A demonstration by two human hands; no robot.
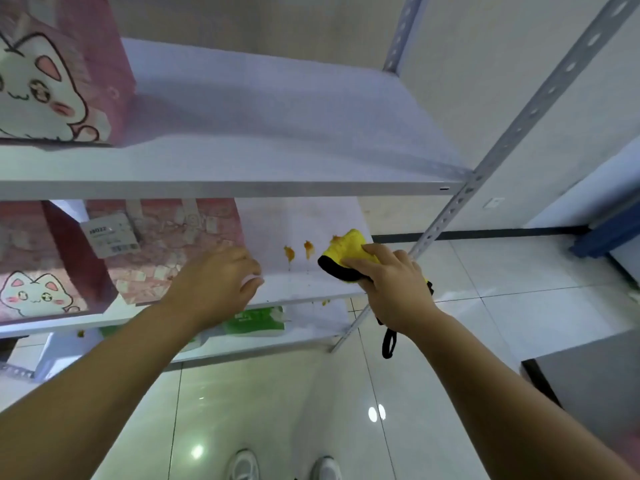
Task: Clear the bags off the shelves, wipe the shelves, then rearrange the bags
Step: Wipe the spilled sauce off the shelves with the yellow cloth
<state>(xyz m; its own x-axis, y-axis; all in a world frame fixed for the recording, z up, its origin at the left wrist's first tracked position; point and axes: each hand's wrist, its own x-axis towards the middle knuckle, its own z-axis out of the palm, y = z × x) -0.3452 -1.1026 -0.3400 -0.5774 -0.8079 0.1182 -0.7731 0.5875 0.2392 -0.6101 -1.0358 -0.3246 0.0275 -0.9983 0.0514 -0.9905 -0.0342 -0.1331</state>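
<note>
Bare left hand (218,275), bare right hand (391,282), unsleeved forearms (104,393), white shoes (242,464)

Bright, soft-focus, floor glare, wide-angle warp

White shoes (242,465) stand on glossy floor tiles (485,271) near a grey box (588,393).

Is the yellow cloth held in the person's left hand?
No, the right hand grips the yellow cloth beside the orange stains on the shelf.
</note>
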